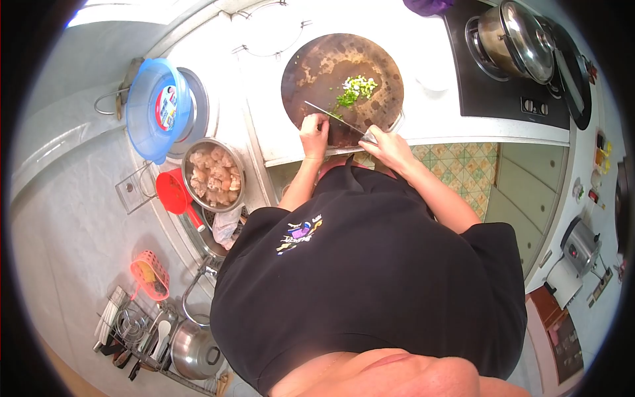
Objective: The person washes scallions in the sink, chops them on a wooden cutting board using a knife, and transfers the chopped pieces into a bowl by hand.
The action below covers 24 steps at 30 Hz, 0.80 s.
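A round, dark-stained cutting board (311,73) lies on the white counter. Chopped green onion (357,89) forms a small heap right of the board's middle. My right hand (390,149) is closed round the handle of a kitchen knife (340,120), whose blade slants across the near part of the board. Just left of the blade, my left hand (314,135) rests at the board's near edge with its fingers curled together. Whatever lies under those fingers is hidden. A few green bits (336,114) sit beside the blade, between it and the heap.
To the left are a metal bowl of raw meat chunks (215,177), a red plastic strainer (173,192) and a blue basin (145,109). A lidded pot (506,43) stands on the black cooktop (476,99) at right. A wire ring stand (271,53) lies behind the board.
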### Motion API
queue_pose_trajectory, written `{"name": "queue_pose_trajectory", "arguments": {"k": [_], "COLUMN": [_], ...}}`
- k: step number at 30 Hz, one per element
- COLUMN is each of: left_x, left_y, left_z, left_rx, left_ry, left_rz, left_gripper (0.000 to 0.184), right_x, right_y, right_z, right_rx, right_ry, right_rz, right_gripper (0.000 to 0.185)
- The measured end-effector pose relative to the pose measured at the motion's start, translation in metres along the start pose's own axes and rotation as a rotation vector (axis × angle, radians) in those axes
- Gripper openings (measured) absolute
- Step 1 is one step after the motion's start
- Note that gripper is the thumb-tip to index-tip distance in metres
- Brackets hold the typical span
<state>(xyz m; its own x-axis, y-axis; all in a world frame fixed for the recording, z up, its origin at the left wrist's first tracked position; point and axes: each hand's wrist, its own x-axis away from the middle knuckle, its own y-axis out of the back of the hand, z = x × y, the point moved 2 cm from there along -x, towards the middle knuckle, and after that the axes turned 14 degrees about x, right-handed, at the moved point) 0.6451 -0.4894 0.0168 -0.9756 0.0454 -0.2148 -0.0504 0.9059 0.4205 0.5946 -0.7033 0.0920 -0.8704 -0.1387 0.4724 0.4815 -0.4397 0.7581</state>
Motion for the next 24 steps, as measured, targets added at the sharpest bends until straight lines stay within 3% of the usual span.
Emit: {"name": "queue_pose_trajectory", "arguments": {"k": [8,14,24], "left_x": [0.000,-0.003,-0.001], "left_y": [0.002,0.001,0.005], "left_z": [0.000,-0.004,0.005], "left_rx": [-0.051,-0.021,-0.106], "left_ry": [0.003,-0.049,-0.020], "left_rz": [0.026,-0.022,0.042], "left_gripper": [0.011,0.012,0.010], "right_x": [-0.007,0.001,-0.003], "right_y": [-0.006,-0.008,-0.011], "right_z": [0.003,-0.005,-0.002], "right_rx": [0.106,-0.055,0.088], "right_ry": [0.017,-0.005,0.035], "right_rz": [-0.035,-0.045,-0.017], "right_gripper": [0.042,0.042,0.041]}}
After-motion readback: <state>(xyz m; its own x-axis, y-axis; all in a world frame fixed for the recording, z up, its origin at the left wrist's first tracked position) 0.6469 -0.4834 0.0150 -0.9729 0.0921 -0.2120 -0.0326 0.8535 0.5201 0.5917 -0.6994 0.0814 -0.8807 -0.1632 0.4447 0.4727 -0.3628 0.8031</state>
